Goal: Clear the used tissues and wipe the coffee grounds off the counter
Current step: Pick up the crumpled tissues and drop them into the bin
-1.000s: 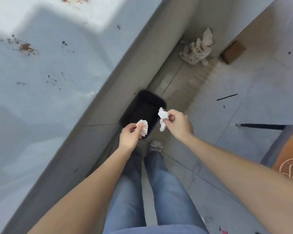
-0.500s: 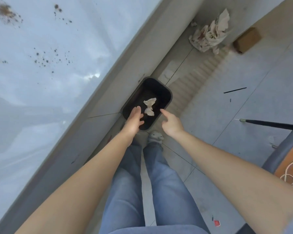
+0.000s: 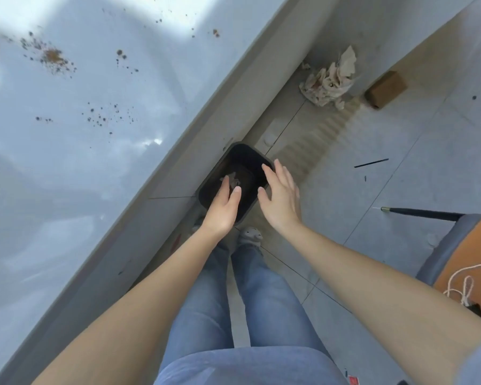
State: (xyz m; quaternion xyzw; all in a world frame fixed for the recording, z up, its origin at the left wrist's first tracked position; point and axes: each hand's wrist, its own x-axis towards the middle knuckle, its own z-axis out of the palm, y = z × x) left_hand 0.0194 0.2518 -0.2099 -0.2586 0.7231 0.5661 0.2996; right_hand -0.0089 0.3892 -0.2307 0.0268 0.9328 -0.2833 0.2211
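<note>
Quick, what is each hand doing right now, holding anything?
Left hand: open, empty, above the black bin.
Right hand: open, empty, beside it.

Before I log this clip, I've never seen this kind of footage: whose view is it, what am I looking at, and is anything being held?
One camera, worn on a person's head, looks down at their own arms and jeans. The left hand and right hand are open above a black bin on the floor, holding nothing. A crumpled tissue lies inside the bin. On the left, the white counter carries scattered coffee grounds, not yet wiped. A crumpled cloth lies on the floor farther off.
</note>
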